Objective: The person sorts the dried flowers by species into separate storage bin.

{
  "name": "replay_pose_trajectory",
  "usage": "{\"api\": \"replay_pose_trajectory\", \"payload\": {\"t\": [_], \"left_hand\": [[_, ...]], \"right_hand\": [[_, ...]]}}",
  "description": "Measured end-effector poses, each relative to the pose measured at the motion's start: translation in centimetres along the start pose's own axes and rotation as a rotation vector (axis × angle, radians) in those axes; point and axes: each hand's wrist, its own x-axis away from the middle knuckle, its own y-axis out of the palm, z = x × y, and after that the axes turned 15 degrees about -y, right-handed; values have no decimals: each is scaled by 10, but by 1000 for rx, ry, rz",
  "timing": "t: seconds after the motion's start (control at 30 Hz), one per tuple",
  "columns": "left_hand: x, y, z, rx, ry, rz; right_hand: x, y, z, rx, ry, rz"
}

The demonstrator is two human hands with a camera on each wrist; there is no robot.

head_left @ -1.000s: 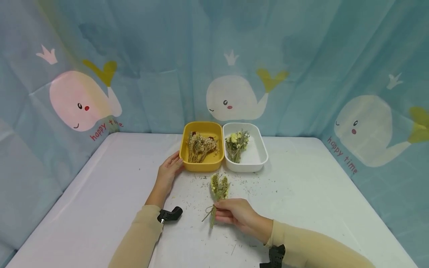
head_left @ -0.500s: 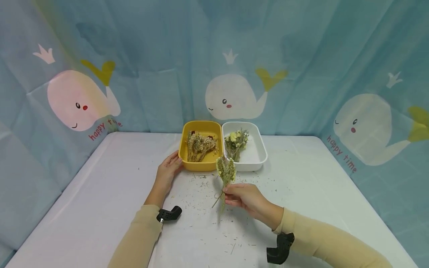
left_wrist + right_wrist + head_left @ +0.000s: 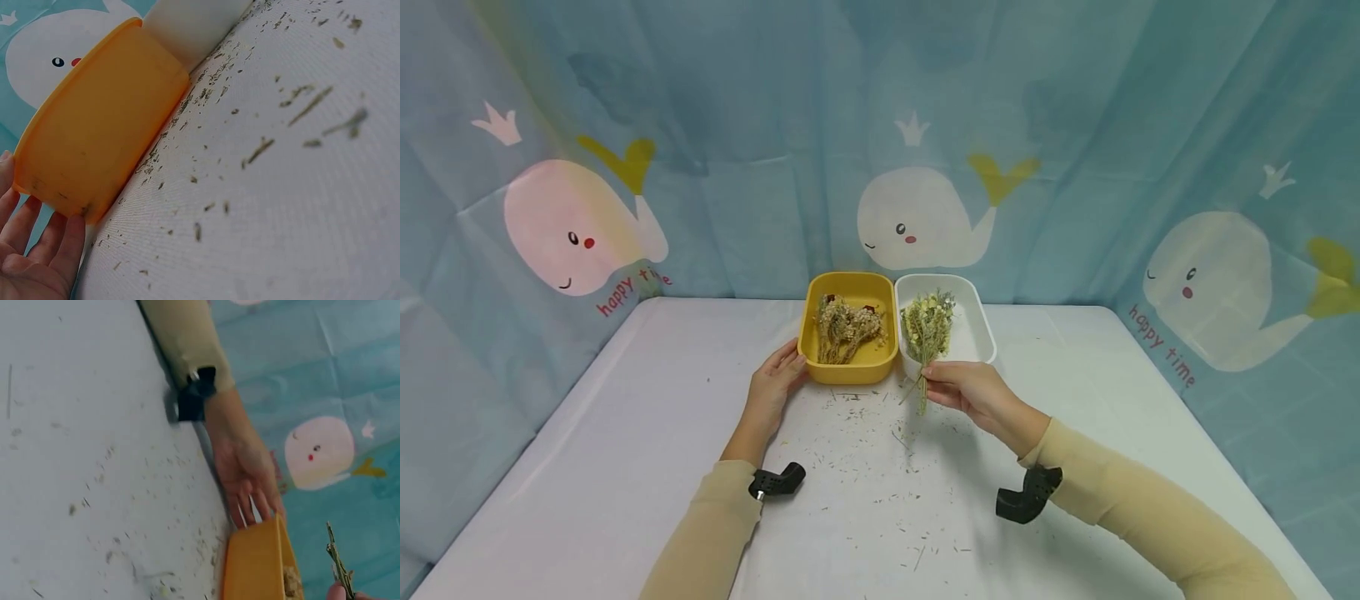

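My right hand (image 3: 976, 395) pinches the tied stems of a small bunch of pale yellow-green dried flowers (image 3: 928, 330). Its heads lie over the left part of the white container (image 3: 976, 333), in front of another yellowish bunch there that is mostly hidden. Only a thumb tip and the stem ends (image 3: 338, 559) show in the right wrist view. At the left, my left hand (image 3: 772, 398) rests its fingers against the near left corner of the yellow container (image 3: 106, 112). Brownish dried flower bunches (image 3: 848, 329) with dark red bits lie inside that container.
Both containers stand side by side at the back of the white table (image 3: 685, 467), touching or nearly so. Bits of dried plant (image 3: 850, 397) are scattered in front of them. A blue curtain (image 3: 745, 225) with whale prints hangs behind and at both sides.
My right hand has moved the flower bunch forward and slightly right, from above the table to over the white container. My left hand stays at the yellow container.
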Motion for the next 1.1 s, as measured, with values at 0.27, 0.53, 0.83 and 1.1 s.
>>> {"api": "replay_pose_trajectory", "payload": {"t": [0.27,0.53,0.83,1.1], "left_hand": [[0,1,0,4,-5,-1],[0,-1,0,-5,-13,6],[1,-1,-1,-22,-26,16],[1,0,1,-7,-14,14]], "right_hand": [[-19,-9,-10,-9,-2,15],[-47,-15,-12,-9,19,69],[-77,-20,-10,10,29,129],[-99,-30,-5,38,15,132]]}}
